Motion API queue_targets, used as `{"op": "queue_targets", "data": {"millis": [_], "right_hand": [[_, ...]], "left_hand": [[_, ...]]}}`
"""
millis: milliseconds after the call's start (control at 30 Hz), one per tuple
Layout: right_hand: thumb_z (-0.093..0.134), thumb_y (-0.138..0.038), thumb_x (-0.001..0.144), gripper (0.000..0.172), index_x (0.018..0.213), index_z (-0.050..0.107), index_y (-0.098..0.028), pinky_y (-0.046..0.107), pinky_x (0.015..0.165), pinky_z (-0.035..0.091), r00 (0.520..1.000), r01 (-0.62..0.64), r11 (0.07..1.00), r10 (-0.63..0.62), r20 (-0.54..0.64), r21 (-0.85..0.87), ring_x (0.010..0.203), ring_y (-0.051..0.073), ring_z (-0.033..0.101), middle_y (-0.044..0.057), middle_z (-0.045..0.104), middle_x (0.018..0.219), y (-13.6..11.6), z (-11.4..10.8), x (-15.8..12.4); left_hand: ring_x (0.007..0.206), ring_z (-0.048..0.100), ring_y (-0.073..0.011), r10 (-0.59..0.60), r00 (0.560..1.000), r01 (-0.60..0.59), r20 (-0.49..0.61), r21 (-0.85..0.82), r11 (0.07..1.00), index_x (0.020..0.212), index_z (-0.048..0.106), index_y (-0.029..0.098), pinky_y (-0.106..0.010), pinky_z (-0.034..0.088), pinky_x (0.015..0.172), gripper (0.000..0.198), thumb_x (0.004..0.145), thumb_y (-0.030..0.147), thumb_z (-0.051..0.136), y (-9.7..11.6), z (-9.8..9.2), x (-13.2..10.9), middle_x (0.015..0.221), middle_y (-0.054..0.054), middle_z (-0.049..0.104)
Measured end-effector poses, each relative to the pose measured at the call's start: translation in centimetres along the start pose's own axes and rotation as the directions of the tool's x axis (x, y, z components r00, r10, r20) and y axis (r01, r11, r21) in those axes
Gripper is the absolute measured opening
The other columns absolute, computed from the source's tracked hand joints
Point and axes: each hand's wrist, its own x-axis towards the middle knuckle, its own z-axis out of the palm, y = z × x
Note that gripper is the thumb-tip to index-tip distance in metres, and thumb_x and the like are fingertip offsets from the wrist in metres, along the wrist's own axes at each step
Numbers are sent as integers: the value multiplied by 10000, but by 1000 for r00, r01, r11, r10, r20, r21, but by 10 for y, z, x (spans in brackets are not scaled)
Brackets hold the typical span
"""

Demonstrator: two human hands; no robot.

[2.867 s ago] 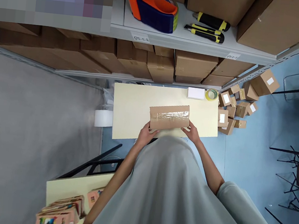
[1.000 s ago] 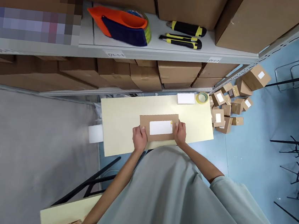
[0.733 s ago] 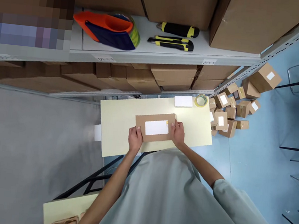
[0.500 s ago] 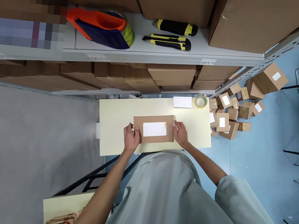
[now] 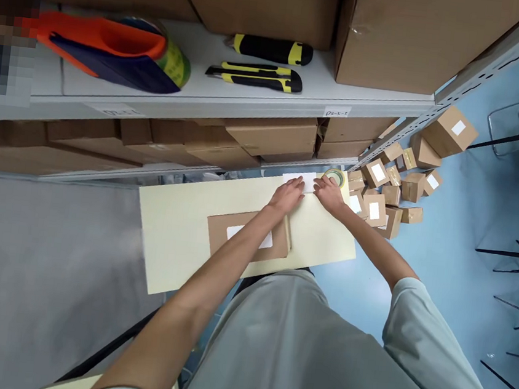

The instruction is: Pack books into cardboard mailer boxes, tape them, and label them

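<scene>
A small stack of white labels (image 5: 306, 179) lies at the back right of the cream tabletop (image 5: 172, 235). My left hand (image 5: 288, 194) rests on its left part, fingers stretched out flat. At the stack's right edge is my right hand (image 5: 328, 195), its fingers extended and touching the paper, just in front of a roll of tape (image 5: 335, 175). Nearer to me lies a flat cardboard box (image 5: 222, 231) with a white label on top. My left forearm crosses above it and covers part of that label.
A grey shelf (image 5: 260, 98) runs behind the table, holding two utility knives (image 5: 262, 77) and an orange-and-blue tape dispenser (image 5: 112, 49). Large cartons (image 5: 424, 38) stand on it. Several small labelled boxes (image 5: 378, 210) are piled on the floor at right.
Both hands have let go of the cardboard box and moved up and right to the white labels. The box stays on the table, and the view has shifted slightly.
</scene>
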Motion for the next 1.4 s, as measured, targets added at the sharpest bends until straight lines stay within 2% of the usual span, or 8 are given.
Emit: {"op": "queue_targets", "data": {"millis": [133, 333, 500, 867, 1033, 1167, 1300, 1400], "right_hand": [[525, -75, 1007, 304, 1027, 814, -164, 582, 1135, 404, 996, 40, 991, -30, 82, -125, 1333, 382, 496, 184, 757, 1314, 8, 5, 7], [485, -53, 1010, 354, 1020, 817, -173, 580, 1149, 404, 997, 15, 998, -11, 72, -59, 1317, 371, 507, 190, 767, 1210, 11, 10, 8], [497, -36, 996, 357, 1037, 823, -177, 561, 1144, 427, 991, 94, 980, -74, 116, -174, 1334, 359, 520, 188, 752, 1210, 7, 7, 11], [482, 2, 1002, 351, 1120, 811, -40, 478, 1069, 445, 942, 295, 853, -183, 282, -431, 1181, 341, 612, 233, 780, 1114, -11, -8, 15], [506, -9, 1002, 354, 1193, 798, -64, 496, 1081, 407, 971, 181, 900, -99, 218, -397, 1186, 351, 603, 232, 768, 1182, -20, -15, 15], [498, -64, 1047, 328, 1123, 814, -107, 465, 1061, 397, 986, -24, 943, 77, 146, -331, 1208, 339, 597, 210, 732, 1238, -26, -21, 16], [560, -186, 1077, 243, 1130, 795, -151, 455, 1055, 405, 975, -205, 958, 218, 45, -200, 1238, 346, 594, 180, 715, 1273, -30, -24, 16], [621, -224, 1057, 237, 1255, 720, -140, 440, 1041, 438, 940, -337, 939, 333, -72, -69, 1219, 339, 620, 181, 719, 1266, -29, -22, 18]], "left_hand": [[1385, 579, -402, 1, 998, -6, 65, 71, 997, 1136, 787, 169, -552, 519, 1153, 279, 895, 73, 686, 0, 25, 30, 1503, -205, 624], [1305, 573, -386, -17, 999, 12, 44, 113, 993, 1060, 804, 204, -532, 557, 1061, 228, 944, 127, 622, -9, 39, 33, 1370, -195, 645], [1249, 598, -377, -45, 997, 39, 55, 96, 995, 977, 814, 203, -531, 554, 1029, 268, 960, 120, 559, -6, 33, 33, 1303, -207, 671], [1225, 691, -325, -146, 977, 104, 154, 256, 961, 1128, 811, 204, -434, 562, 1032, 250, 978, 164, 614, 18, 10, 35, 1423, -152, 654], [1196, 715, -318, -194, 975, 172, 110, 189, 967, 1210, 794, 223, -415, 548, 1038, 272, 992, 210, 633, 27, 7, 32, 1409, -138, 678], [1202, 717, -328, -218, 971, 202, 92, 165, 966, 1238, 788, 226, -417, 540, 1030, 299, 1001, 219, 607, 29, 5, 32, 1379, -137, 721], [1174, 729, -339, -218, 973, 209, 77, 115, 971, 1141, 822, 207, -442, 535, 1023, 313, 996, 174, 547, 24, 2, 34, 1278, -159, 777], [1148, 745, -327, -253, 968, 252, -1, -84, 964, 1009, 843, 209, -429, 536, 1040, 244, 950, 183, 607, 17, 0, 34, 1180, -136, 818]]}}
